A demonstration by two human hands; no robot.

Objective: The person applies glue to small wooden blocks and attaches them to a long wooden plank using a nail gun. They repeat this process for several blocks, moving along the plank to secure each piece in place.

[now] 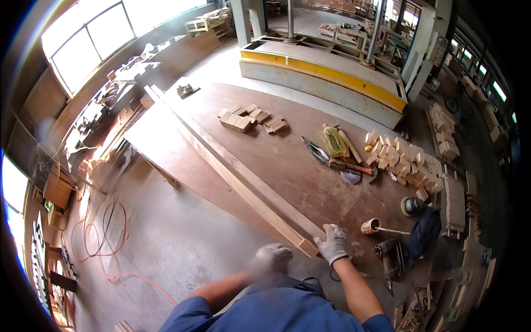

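At six o'clock, the left hand (pixel 272 258) is blurred and the blue shirt (pixel 282 310) is cut off below; at ten o'clock, clutter (pixel 112 91) is too small to tell.

smooth, matt wooden beams (pixel 259 206); a brown wooden tabletop (pixel 287 166), scuffed, with glossy glare at one end; matt cloth gloves (pixel 334 245); rough-looking wood blocks (pixel 399 159); yellow-painted metal rail (pixel 332 73).

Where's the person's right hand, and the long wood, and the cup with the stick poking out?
Right hand (pixel 333 244): head view, back of the glove.
Long wood (pixel 251 197): head view, its middle stretch.
Cup (pixel 367 227): head view, its outer side.
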